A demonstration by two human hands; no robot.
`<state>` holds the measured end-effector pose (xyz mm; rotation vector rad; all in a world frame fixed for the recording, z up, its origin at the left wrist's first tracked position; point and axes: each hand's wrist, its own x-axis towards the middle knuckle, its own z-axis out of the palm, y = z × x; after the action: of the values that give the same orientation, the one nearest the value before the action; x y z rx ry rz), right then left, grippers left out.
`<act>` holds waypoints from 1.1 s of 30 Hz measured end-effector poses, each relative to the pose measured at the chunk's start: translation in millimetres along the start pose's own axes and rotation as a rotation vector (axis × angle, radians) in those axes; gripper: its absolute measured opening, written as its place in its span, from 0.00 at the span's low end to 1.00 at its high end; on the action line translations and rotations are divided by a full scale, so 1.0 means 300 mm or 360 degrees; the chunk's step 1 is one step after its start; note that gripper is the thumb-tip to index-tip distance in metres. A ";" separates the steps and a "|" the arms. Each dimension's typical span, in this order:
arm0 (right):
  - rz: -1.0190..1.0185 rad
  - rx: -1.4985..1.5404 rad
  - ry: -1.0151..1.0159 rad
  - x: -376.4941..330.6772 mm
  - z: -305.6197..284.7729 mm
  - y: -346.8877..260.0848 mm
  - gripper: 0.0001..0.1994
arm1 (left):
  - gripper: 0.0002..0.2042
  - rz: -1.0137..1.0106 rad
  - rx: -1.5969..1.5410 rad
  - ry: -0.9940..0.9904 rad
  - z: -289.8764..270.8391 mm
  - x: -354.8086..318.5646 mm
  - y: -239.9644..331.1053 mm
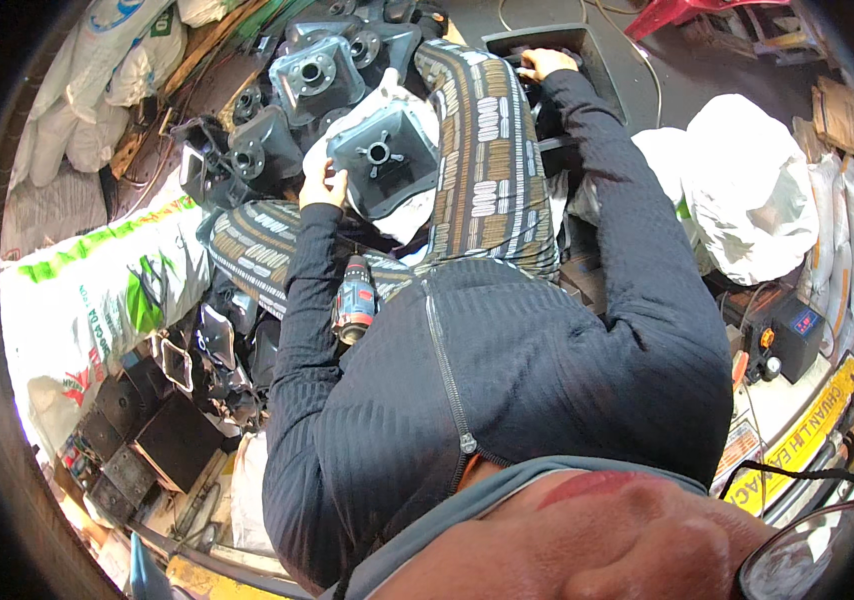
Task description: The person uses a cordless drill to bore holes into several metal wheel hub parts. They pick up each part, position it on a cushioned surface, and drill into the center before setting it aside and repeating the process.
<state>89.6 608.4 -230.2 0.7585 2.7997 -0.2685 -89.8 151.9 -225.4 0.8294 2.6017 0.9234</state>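
Note:
My left hand grips the left edge of a dark grey square, funnel-like housing with a round hub and small arms at its centre. The housing rests on a white cloth or bag between my legs. Over on the right, my right hand reaches into a dark rectangular tray; its fingers are bent downward and the tips are hidden, so what they pinch cannot be made out. A red and grey cordless drill lies against my lap, beside my left forearm.
Several similar square housings are heaped ahead and to the left. A white and green sack lies at the left, above dark boxes. White bags stand at the right, near a small black box. Cables run behind the tray.

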 end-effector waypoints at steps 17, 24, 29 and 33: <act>-0.0404 0.2281 0.0252 -0.235 -0.298 -0.544 0.12 | 0.22 -0.0153 -0.1501 -0.0395 -0.103 0.077 0.267; 0.0450 0.2302 -0.0160 -0.247 0.043 -0.851 0.15 | 0.28 -0.0714 -0.1060 -0.0566 -0.016 0.049 0.166; 0.0646 0.2094 -0.0217 -0.223 0.088 -0.825 0.16 | 0.30 -0.0802 -0.1284 -0.0568 0.082 0.056 0.110; 0.0498 0.1834 -0.0163 -0.243 0.067 -0.831 0.17 | 0.27 -0.0805 -0.1072 -0.0589 0.053 0.058 0.136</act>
<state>25.9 357.6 -201.2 1.2825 2.1657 -1.8352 -79.8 196.0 -212.0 0.1284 1.8463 1.2217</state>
